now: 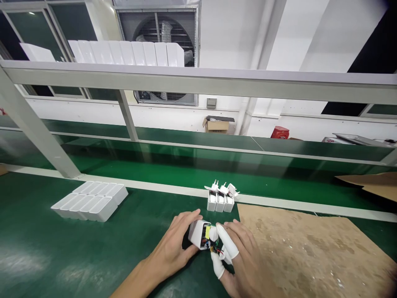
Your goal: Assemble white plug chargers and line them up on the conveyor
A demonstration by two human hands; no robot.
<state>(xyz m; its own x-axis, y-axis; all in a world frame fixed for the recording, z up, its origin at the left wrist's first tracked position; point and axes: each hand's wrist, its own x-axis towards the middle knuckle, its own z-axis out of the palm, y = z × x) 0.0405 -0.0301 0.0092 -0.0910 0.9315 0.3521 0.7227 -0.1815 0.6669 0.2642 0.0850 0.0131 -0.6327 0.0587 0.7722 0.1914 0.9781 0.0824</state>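
Note:
My left hand (174, 241) is closed around a white plastic charger housing (196, 234), tilted with its open end to the right. A circuit board (206, 236) with a yellow component and a white part sits at that opening, partly inside. White finger cots cover the thumb and a finger of my right hand (245, 256), which pinches the board's outer end. Red and black wires run to a white piece mostly hidden under the right fingers. Beyond my hands stand three white housings (220, 203), with plug pieces with pins (222, 188) on top.
Several empty white housings (101, 207) stand in rows on the green table (93, 256) at left. A stained cardboard sheet (310, 244) lies at right. Behind runs a green conveyor belt (173, 174), under a metal shelf beam (198, 80) carrying more white housings (124, 53).

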